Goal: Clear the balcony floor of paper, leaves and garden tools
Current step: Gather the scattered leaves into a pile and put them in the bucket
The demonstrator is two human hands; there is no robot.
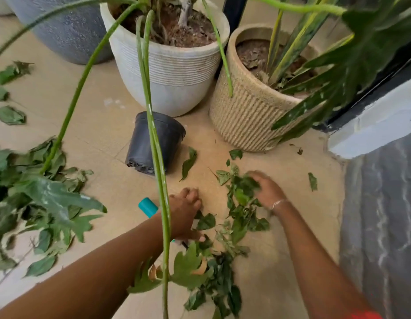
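Reaching down to the balcony floor (280, 261), the right hand (266, 192) rests with loosely spread fingers on scattered leaves (240, 223), while the left hand (185, 212) covers a teal-handled tool (148, 207), its grip impossible to tell.
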